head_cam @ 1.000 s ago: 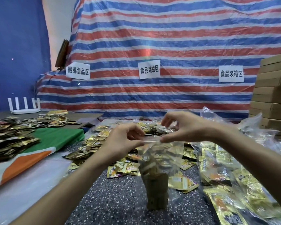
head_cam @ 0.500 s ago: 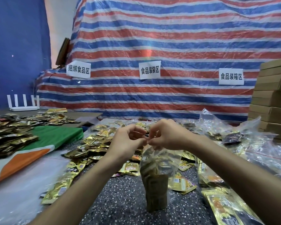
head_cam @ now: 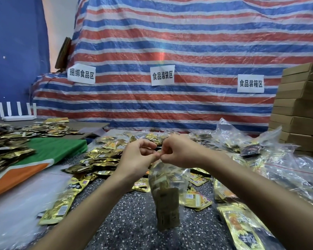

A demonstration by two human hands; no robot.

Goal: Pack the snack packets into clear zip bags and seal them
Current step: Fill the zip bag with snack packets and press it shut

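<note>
Backdrop: a red, white and blue striped tarp (head_cam: 170, 42) fills the far side, with 3 white paper signs (head_cam: 162, 75) fixed across it.
Far right: a stack of brown cardboard boxes (head_cam: 300, 109) rises beside the tarp.
Far left: a white router (head_cam: 16, 112) with upright antennas sits on a grey board.
Left: a green and orange cloth (head_cam: 49, 154) lies on the table, with a heap of dark packets (head_cam: 5, 147) on its left part.
Table: the surface (head_cam: 130, 213) is dark and speckled.
Loose stock: gold snack packets (head_cam: 101, 156) are scattered left of your hands, beyond them and under your forearms.
Right: crumpled filled bags (head_cam: 287, 168) of clear plastic are piled just beside your right forearm.
In the way: your 2 hands cover the bag's top edge, so you cannot tell how far the seal is pressed.
Task bag: the clear zip bag (head_cam: 167, 192) stands upright at the centre, near you, its base on the table and packets packed inside.
Left hand: your left hand (head_cam: 135, 159) is raised over the bag, thumb and forefinger pinching the top edge from the left, other fingers curled.
Right hand: your right hand (head_cam: 179, 150) pinches the same edge from the right, fingers curled tight, its fingertips touching those of the left.
</note>
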